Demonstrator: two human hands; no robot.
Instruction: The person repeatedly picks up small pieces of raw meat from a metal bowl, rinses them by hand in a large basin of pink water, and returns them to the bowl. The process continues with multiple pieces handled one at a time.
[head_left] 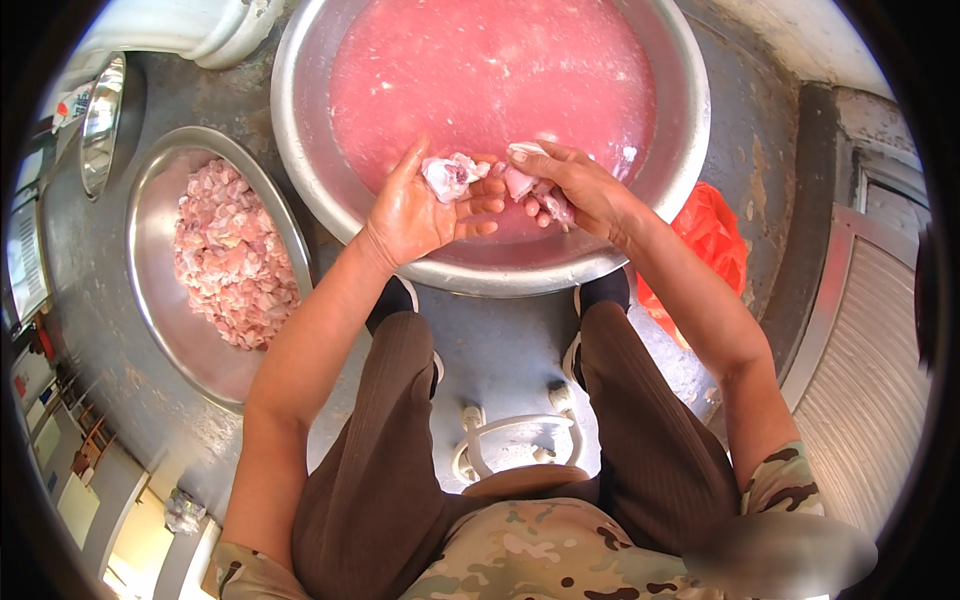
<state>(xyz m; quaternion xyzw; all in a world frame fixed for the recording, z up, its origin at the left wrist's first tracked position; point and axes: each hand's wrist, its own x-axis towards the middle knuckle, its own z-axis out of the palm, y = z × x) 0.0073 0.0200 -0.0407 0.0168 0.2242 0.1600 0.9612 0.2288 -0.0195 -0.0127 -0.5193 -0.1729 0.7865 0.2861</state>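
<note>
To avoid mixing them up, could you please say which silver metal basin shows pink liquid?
The largest round silver metal basin, top centre; the smaller silver basin at left shows pale pink meat chunks.

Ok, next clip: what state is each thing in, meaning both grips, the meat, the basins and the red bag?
Left grip: open, palm up, fingers slightly curled.
Pale meat piece: raw, resting in the left grip.
Right grip: closed on pinkish meat.
Large basin: holding cloudy pink liquid.
Smaller basin: partly filled with raw meat chunks.
Red bag: crumpled.
</note>
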